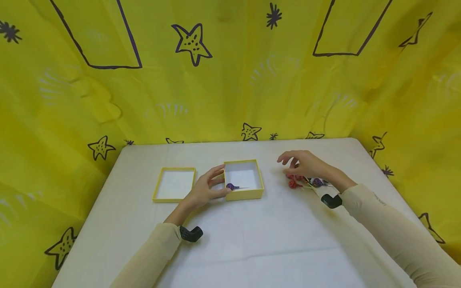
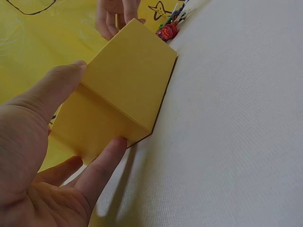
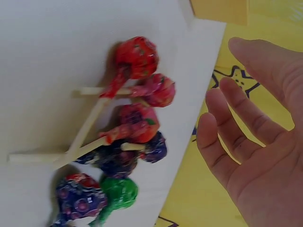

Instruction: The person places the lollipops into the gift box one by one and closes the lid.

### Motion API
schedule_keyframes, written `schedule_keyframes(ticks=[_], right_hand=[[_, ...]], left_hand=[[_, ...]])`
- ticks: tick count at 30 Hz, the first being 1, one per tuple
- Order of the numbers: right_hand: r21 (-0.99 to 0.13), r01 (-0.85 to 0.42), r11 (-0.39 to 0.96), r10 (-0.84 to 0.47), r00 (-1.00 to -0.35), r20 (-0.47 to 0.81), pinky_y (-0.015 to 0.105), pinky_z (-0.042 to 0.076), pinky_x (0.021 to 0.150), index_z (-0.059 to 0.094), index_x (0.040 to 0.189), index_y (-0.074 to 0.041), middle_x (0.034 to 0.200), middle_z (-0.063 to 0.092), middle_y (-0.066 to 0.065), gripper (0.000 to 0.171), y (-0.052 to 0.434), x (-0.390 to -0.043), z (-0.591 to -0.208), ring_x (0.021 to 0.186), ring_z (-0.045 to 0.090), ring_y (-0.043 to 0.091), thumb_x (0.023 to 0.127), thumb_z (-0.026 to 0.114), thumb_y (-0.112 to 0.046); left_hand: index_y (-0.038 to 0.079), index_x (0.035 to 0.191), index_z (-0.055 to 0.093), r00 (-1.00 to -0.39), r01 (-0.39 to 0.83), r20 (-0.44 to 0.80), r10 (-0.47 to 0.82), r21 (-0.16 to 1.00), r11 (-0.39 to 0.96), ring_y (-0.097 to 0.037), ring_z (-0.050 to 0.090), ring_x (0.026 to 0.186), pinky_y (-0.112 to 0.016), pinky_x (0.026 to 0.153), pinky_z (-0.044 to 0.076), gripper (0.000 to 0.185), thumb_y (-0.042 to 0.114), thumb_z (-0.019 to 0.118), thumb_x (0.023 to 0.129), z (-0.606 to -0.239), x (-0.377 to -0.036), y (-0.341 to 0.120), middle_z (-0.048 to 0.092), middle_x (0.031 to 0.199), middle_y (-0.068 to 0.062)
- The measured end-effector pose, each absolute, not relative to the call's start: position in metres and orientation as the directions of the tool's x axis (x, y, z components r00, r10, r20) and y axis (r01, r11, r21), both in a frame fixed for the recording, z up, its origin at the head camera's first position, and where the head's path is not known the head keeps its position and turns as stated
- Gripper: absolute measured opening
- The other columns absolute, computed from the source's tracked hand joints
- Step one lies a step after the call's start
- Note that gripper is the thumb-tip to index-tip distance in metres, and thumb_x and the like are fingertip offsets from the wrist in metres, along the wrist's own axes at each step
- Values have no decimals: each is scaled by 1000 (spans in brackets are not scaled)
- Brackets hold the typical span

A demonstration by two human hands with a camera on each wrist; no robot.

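Observation:
My left hand (image 1: 203,190) holds the left side of an open yellow box (image 1: 245,195) with a white inside. Its thumb (image 2: 61,85) lies at the box's upper edge, and a finger touches lower on the side. One purple-wrapped lollipop (image 1: 230,186) lies inside, near the front wall. My right hand (image 1: 306,163) hovers over a pile of lollipops, fingers apart and bent, nothing between them. In the right wrist view the pile shows a red lollipop (image 3: 137,57), pink ones, a green lollipop (image 3: 119,193) and a purple lollipop (image 3: 81,196), their pale sticks crossing.
Left of the box lies a shallow yellow-rimmed lid (image 1: 174,184), its white inside facing up. A white cloth covers the table (image 1: 245,236). Yellow curtains (image 1: 223,92) with dark star drawings hang behind and at both sides. A black device (image 1: 191,234) sits at each wrist.

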State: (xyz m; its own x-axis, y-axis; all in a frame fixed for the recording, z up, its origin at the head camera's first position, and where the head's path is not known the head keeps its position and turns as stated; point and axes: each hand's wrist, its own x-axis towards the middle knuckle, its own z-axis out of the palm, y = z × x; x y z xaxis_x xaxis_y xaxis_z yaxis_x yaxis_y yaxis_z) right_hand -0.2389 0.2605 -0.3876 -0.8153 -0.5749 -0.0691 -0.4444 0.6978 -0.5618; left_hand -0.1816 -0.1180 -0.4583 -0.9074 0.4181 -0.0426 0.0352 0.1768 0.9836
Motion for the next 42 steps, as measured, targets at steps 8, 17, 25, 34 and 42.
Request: schedule_keyframes(ticks=[8,17,25,34,42], right_hand=[[-551,-433,713,-550,-833,-57,29,52,69,67,125,-4,110,68,15,36,270,-236,-399,79,61,20,92,79,-10],[-526,-456,718,-560,-827,-47,31,48,69,71,119,-6,91,64,3,29,277,-240,-415,75,54,19,91,79,-10],[-477,-463,747,-553,-831,-58,35,50,75,73,114,-7,89,66,-2,26,278,-240,-418,81,56,18,89,81,-10],[-476,-430,767,-531,-842,-96,35,49,75,73,109,-9,88,66,-1,19,276,-239,-419,81,57,19,91,78,-10],[-473,-431,768,-532,-841,-99,35,50,74,72,107,-9,87,66,-2,18,275,-240,-422,81,57,18,91,78,-9]], left_hand=[[19,161,34,-910,41,-42,413,981,190,-34,48,141,-51,112,43,88,12,83,88,-457,-183,-118,34,163,-16],[20,161,34,-911,34,-47,409,982,188,-34,48,141,-51,111,44,88,12,83,88,-457,-184,-118,34,163,-15],[19,161,34,-908,35,-43,417,984,176,-33,47,142,-51,111,43,88,11,83,88,-457,-184,-118,33,164,-16],[20,161,33,-911,21,-59,409,982,188,-33,48,142,-51,111,44,89,13,83,88,-457,-183,-118,35,163,-14],[21,161,34,-911,17,-59,408,984,180,-33,48,141,-50,110,45,88,13,83,88,-459,-183,-118,35,163,-14]])
